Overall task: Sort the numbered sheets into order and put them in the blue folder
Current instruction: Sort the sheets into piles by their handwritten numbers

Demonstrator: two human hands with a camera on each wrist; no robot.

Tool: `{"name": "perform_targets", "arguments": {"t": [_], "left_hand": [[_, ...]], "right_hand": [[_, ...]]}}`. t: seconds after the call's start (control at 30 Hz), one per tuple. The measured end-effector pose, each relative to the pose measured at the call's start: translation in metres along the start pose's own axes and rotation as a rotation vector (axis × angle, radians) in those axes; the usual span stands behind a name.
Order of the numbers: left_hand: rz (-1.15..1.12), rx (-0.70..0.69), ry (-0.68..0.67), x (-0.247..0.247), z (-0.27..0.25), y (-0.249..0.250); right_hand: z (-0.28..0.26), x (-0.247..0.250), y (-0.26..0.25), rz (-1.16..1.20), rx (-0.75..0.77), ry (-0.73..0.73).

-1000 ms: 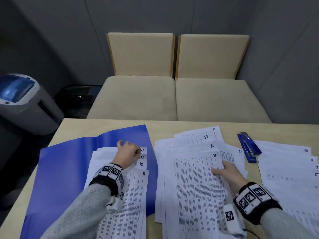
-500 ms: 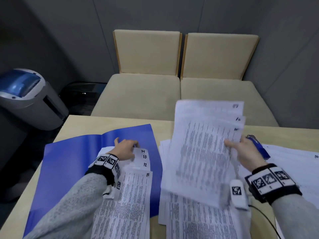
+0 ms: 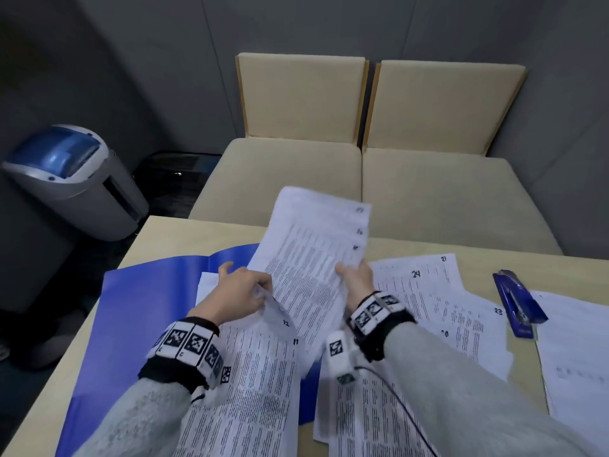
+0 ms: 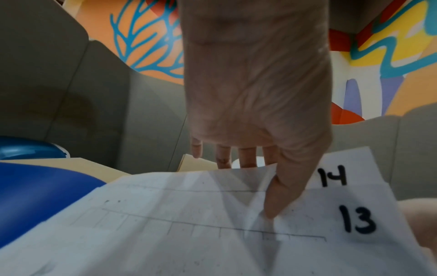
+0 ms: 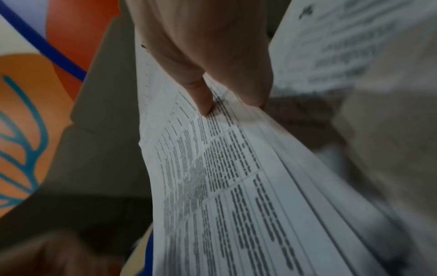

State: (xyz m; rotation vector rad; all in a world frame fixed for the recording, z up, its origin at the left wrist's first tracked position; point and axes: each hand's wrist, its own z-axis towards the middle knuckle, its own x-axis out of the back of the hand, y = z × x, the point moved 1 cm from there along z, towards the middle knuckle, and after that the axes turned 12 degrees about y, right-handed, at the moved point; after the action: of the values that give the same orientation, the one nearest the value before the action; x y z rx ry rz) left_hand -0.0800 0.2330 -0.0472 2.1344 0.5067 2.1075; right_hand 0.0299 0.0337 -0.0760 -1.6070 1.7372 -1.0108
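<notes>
The blue folder (image 3: pixel 141 308) lies open on the left of the table, with a pile of sheets on it whose top sheet, numbered 11 (image 3: pixel 257 390), lies flat. My left hand (image 3: pixel 240 291) pinches the far ends of the sheets fanned above it and bends them up. In the left wrist view the thumb of that hand (image 4: pixel 255 186) lies on sheet 13 (image 4: pixel 354 220), with sheet 14 (image 4: pixel 333 175) behind it. My right hand (image 3: pixel 356 275) grips a thin stack of numbered sheets (image 3: pixel 309 258) by its right edge. It holds the stack tilted in the air over the folder pile. In the right wrist view the hand (image 5: pixel 231 104) has its thumb on top of that stack (image 5: pixel 224 186).
Loose sheets numbered 21, 24, 23 and 20 (image 3: pixel 428 291) are spread over the table's middle. A blue stapler (image 3: pixel 519 303) lies to their right, beside another paper pile (image 3: pixel 576 357). A grey-and-blue bin (image 3: pixel 75 179) stands on the floor at left. Beige seats (image 3: pixel 296 186) are behind the table.
My right hand has lifted the thin stack off the middle pile and carried it left over the folder. My left hand has bent up the ends of the sheets on the folder.
</notes>
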Motion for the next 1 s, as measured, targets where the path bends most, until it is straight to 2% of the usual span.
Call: {"name": "perform_targets", "arguments": {"t": [0.2, 0.3, 0.47, 0.57, 0.63, 0.7, 0.77, 0.8, 0.9, 1.0], "left_hand": [[0.036, 0.090, -0.077, -0.009, 0.008, 0.004], [0.015, 0.148, -0.100, -0.018, 0.010, 0.000], [0.039, 0.181, -0.117, -0.031, 0.013, -0.003], [0.145, 0.190, -0.096, -0.040, 0.012, -0.003], [0.213, 0.212, -0.012, -0.048, 0.009, 0.000], [0.175, 0.180, 0.170, -0.053, 0.008, 0.011], [0.078, 0.062, 0.324, -0.055, 0.006, 0.036], [0.028, -0.001, 0.358, -0.057, 0.006, 0.053], [-0.153, -0.166, 0.269, -0.068, 0.002, 0.108], [-0.134, -0.240, 0.099, -0.092, 0.005, 0.144]], "right_hand": [[-0.021, -0.046, 0.057, -0.192, -0.220, -0.199], [-0.021, -0.054, 0.070, -0.273, -0.271, -0.241], [-0.009, -0.068, 0.092, -0.317, -0.236, -0.313], [-0.029, -0.060, 0.073, -0.319, -0.163, -0.320], [-0.038, -0.043, 0.061, -0.350, -0.013, -0.313], [-0.042, -0.012, 0.047, -0.349, 0.103, -0.306], [-0.040, 0.029, 0.038, -0.256, 0.140, -0.272], [-0.037, 0.052, 0.037, -0.206, 0.132, -0.232], [-0.032, 0.130, 0.036, -0.195, 0.124, 0.002], [-0.025, 0.205, 0.053, -0.397, 0.161, 0.340]]}}
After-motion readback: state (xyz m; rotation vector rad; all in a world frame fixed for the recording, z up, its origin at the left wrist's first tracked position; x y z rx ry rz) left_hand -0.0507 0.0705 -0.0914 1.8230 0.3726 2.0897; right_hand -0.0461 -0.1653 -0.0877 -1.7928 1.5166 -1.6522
